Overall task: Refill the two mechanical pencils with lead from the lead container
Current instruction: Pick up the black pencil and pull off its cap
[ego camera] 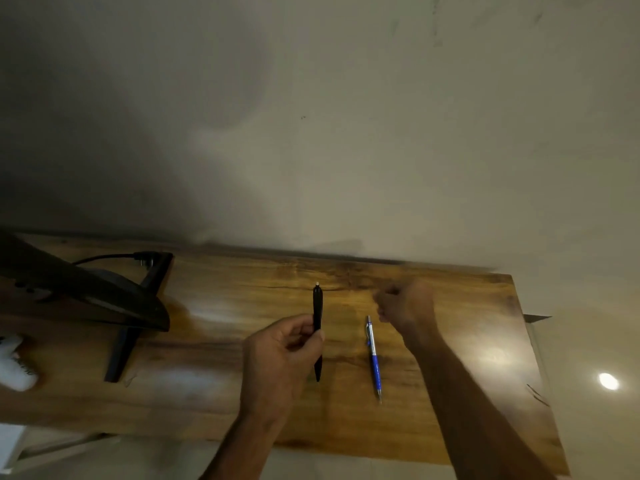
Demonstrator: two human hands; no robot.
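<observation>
A pale, bare wall (346, 116) fills the upper half of the view, with a glossy wooden table (207, 393) pushed against its foot and running across the lower half. At the table's left end a dark monitor (86, 289) tilts on a black stand (121, 351), with a black cable (104, 257) plugged in behind it, and a white object (15, 368), too blurred to identify, sits at the far left edge. To the right of the table a shiny floor (608, 381) reflects a round spot of light. The left hand (277, 358) is raised over the middle of the table, thumb and fingers pinching a black pencil (317, 306) around its middle; the pencil stands roughly upright in the view, its pale cap end away from the person. The right hand (407, 306) hangs above the table further back, fingers curled inward; it is blurred, so whether it grips anything cannot be told. A blue and silver pencil (374, 358) lies flat on the table between the two hands, tip towards the person, touched by neither.
</observation>
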